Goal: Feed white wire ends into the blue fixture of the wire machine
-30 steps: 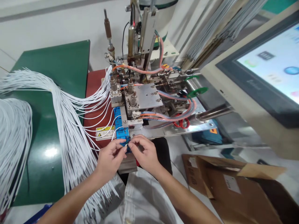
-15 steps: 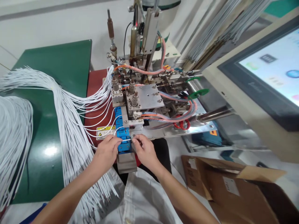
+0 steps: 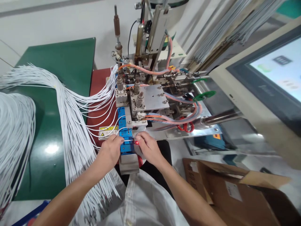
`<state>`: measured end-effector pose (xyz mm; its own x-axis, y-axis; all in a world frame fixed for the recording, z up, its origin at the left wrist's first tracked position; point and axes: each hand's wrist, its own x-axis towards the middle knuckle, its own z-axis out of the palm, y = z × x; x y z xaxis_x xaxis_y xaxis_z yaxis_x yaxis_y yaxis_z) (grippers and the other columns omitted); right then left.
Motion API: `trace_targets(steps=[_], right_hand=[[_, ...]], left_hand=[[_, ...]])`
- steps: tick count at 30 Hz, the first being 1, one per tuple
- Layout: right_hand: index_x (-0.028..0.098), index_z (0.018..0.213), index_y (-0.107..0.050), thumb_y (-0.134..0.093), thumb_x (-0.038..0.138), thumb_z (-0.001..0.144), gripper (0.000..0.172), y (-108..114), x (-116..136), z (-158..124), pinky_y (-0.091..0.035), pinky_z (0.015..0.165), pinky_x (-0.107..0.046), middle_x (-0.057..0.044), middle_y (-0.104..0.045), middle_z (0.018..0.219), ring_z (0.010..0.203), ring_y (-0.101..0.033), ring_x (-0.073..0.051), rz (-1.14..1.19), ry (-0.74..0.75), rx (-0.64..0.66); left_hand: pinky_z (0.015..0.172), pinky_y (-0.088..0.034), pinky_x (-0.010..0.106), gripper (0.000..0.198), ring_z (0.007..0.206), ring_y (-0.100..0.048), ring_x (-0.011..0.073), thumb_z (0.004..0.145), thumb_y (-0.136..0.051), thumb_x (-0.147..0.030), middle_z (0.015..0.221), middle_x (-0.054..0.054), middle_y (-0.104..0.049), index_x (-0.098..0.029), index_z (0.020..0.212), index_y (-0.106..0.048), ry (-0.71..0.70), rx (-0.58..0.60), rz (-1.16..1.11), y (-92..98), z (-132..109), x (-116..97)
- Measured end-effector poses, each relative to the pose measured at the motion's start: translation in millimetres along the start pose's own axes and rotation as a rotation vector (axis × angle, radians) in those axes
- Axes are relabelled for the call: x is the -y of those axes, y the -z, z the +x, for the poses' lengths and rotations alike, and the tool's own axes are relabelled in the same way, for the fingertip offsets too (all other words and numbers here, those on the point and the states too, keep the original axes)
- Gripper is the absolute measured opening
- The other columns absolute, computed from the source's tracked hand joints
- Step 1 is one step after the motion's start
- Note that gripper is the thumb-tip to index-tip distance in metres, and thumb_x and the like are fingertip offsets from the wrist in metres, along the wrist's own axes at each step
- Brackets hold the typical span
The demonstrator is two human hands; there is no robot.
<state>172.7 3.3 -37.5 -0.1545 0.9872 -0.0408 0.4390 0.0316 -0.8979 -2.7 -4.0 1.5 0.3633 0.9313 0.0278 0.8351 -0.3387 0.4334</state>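
Left hand (image 3: 110,153), right hand (image 3: 148,149) on blue fixture (image 3: 125,138) — yellow warning label (image 3: 107,132), unreadable.

Hands (image 3: 110,153) (image 3: 148,150) now down on blue fixture (image 3: 125,146)

Place: I take this for a factory bench for wire assembly.
Grip: my left hand (image 3: 109,153) and right hand (image 3: 148,149) meet on a blue jig (image 3: 124,138).
Machine: just beyond the grip stands a small bench machine (image 3: 148,100) of metal plates and cylinders, fed by orange and blue air hoses (image 3: 164,117).
Wires: left of the grip, bundles of white wires (image 3: 70,125) fan over a green bench (image 3: 54,69).
Label: just left of the grip, a yellow warning label (image 3: 107,131).
Screen: far right of the grip, a control screen (image 3: 277,72).
Carton: right of the grip and nearer to me, an open cardboard carton (image 3: 235,188).
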Motion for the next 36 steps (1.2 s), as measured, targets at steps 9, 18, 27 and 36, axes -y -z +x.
trace_targets(steps=[9, 18, 27, 36], right_hand=[[0.020, 0.078, -0.056, -0.042, 0.027, 0.087, 0.018, -4, 4, 4, -0.041, 0.067, -0.028, -0.004, -0.058, 0.074, 0.072, -0.055, -0.017, -0.216, 0.198, -0.089], [0.020, 0.071, -0.057, -0.047, 0.025, 0.083, 0.016, -16, -5, -8, -0.041, 0.063, -0.028, -0.003, -0.057, 0.067, 0.065, -0.053, -0.016, -0.105, 0.149, -0.290], [0.021, 0.056, -0.044, -0.036, 0.036, 0.087, 0.036, -21, -5, -1, -0.032, 0.049, -0.024, 0.004, -0.044, 0.049, 0.048, -0.042, -0.012, -0.087, -0.069, -0.159], [0.020, 0.055, -0.040, -0.039, 0.038, 0.086, 0.036, -23, -11, 2, -0.032, 0.050, -0.023, 0.005, -0.041, 0.050, 0.048, -0.040, -0.011, -0.010, -0.064, -0.188]], left_hand=[[0.072, -0.049, 0.029, 0.022, 0.074, -0.057, 0.0162, 0.085, -0.037, -0.008, 0.079, 0.006, -0.058, -0.015, 0.086, -0.059, -0.032, -0.024, -0.002, -4.4, -2, 2], [0.074, -0.049, 0.031, 0.023, 0.078, -0.057, 0.0176, 0.084, -0.037, -0.007, 0.081, 0.007, -0.058, -0.015, 0.086, -0.059, 0.012, 0.004, 0.012, -4.3, -3, 0], [0.075, -0.050, 0.032, 0.025, 0.079, -0.056, 0.0176, 0.083, -0.036, -0.004, 0.084, 0.007, -0.056, -0.014, 0.093, -0.057, 0.021, 0.079, 0.101, -2.3, -5, -5], [0.075, -0.046, 0.039, 0.023, 0.079, -0.054, 0.0226, 0.084, -0.040, -0.008, 0.082, 0.009, -0.062, -0.014, 0.092, -0.061, -0.081, 0.055, 0.318, 2.3, -9, -7]])
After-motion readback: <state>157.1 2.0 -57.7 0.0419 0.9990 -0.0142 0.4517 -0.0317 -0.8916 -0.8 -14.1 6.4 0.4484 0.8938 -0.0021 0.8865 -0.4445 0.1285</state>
